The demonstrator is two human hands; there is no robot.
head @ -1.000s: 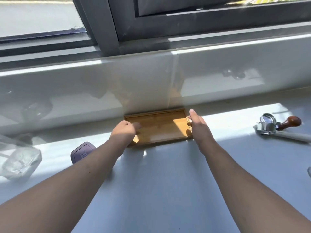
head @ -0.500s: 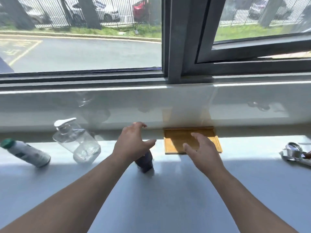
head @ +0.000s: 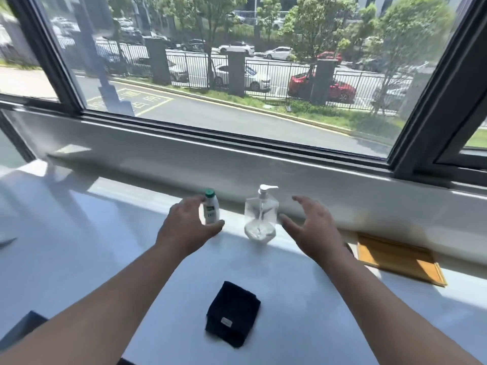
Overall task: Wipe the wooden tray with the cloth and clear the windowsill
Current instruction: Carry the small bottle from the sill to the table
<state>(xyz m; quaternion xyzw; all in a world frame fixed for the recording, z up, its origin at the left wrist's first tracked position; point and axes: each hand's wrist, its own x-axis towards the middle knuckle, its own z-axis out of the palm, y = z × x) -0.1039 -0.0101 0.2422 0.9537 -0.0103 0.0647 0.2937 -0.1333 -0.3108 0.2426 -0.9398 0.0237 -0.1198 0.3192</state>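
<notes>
Your left hand (head: 184,227) curls open around the small white bottle (head: 210,208) near the windowsill's (head: 79,233) back edge, gripping nothing. Your right hand (head: 313,230) spreads open beside the pump bottle (head: 261,217). The wooden tray (head: 398,256) lies toward the right end, the folded cloth (head: 233,317) near the front edge.

sunlit white sill (head: 79,233) under dark-framed window (head: 237,75)

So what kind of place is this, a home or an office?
Hard to say which, but it is an indoor spot at a wide white windowsill beneath a large dark-framed window, overlooking a road and parked cars. A pump bottle and a folded dark cloth suggest cleaning.
</notes>
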